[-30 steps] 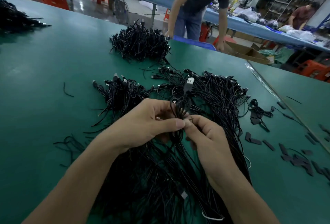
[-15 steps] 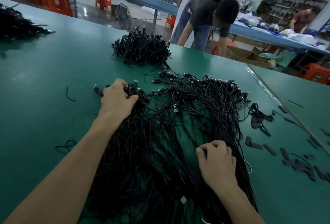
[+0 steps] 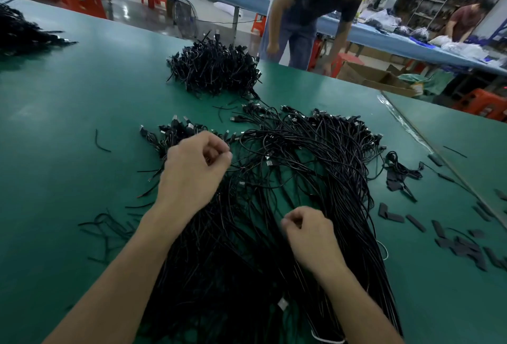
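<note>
A big spread of loose black USB cables [image 3: 315, 168] lies on the green table [image 3: 68, 124] in front of me. My left hand [image 3: 192, 173] hovers over the spread's left side, fingers curled with thumb against forefinger, and nothing shows in it. Just beyond it sits a small pile of bundled cables [image 3: 175, 132] with plugs pointing up. My right hand [image 3: 310, 234] is lower, over the long cable strands, fingers curled, thumb and forefinger pinching a thin black cable.
A heap of bundled cables [image 3: 214, 69] sits further back, another dark pile [image 3: 19, 33] at far left. Short black strips [image 3: 461, 245] and offcuts litter the right side. A person [image 3: 315, 11] bends over beyond the table's far edge. A seam [image 3: 439, 157] runs along the right.
My left hand has let go of the bundle on the small left pile and drawn back toward me. My right hand has lifted slightly off the strands.
</note>
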Demonstrator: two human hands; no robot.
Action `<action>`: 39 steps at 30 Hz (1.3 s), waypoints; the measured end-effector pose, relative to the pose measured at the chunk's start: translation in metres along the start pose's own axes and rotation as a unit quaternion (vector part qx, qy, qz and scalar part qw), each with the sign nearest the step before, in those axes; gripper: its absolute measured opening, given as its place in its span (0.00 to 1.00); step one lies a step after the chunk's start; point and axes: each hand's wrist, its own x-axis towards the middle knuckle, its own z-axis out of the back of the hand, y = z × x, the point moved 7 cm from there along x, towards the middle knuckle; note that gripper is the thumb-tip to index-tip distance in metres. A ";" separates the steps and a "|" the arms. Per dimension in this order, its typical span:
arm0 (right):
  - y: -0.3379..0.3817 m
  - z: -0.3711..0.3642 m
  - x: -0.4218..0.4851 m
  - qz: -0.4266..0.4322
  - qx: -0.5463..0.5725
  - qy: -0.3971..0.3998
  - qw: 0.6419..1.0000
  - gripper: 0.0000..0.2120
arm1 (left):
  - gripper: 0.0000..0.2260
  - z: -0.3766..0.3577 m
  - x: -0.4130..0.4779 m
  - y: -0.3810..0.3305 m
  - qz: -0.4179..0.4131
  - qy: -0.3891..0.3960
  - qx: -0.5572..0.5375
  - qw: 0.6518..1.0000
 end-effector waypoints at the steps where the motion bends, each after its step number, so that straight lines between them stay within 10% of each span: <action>1: 0.000 0.003 0.002 -0.017 0.056 0.002 0.998 0.06 | 0.06 -0.005 -0.002 -0.001 -0.003 0.027 -0.008 1.000; 4: 0.015 0.019 -0.002 -0.023 0.153 -0.016 0.988 0.09 | 0.06 -0.021 -0.008 -0.007 -0.015 0.111 -0.043 0.993; 9: 0.104 0.054 -0.041 0.212 0.138 -0.114 0.961 0.17 | 0.18 -0.056 -0.026 -0.022 -0.062 0.246 -0.054 0.966; 12: 0.143 0.049 -0.074 0.311 0.177 -0.020 0.934 0.17 | 0.22 -0.068 -0.036 -0.030 -0.079 0.275 -0.159 0.945; 15: 0.159 0.035 -0.102 0.354 0.261 0.173 0.881 0.15 | 0.13 -0.058 -0.028 -0.026 -0.094 0.167 -0.145 0.971; 18: 0.154 0.050 -0.109 0.369 0.335 0.198 0.844 0.17 | 0.12 -0.044 -0.018 -0.015 -0.050 0.078 -0.138 0.986; 21: 0.121 0.071 -0.081 0.303 0.284 0.053 0.908 0.18 | 0.19 -0.016 -0.010 -0.002 0.052 -0.027 -0.263 0.963; 25: 0.062 0.088 -0.040 0.149 0.137 -0.099 0.974 0.24 | 0.25 0.023 -0.008 -0.021 -0.051 -0.179 -0.237 0.953; 30: 0.039 0.074 -0.029 0.093 -0.106 -0.044 0.989 0.17 | 0.18 -0.004 -0.020 -0.056 -0.178 -0.047 -0.119 0.976; 35: 0.089 0.063 -0.056 0.168 0.068 -0.036 0.983 0.30 | 0.11 -0.041 -0.036 -0.060 -0.261 0.058 0.072 0.961; 39: 0.109 0.056 -0.062 0.206 0.082 -0.027 0.975 0.10 | 0.05 -0.053 -0.047 -0.067 -0.310 0.116 0.075 0.941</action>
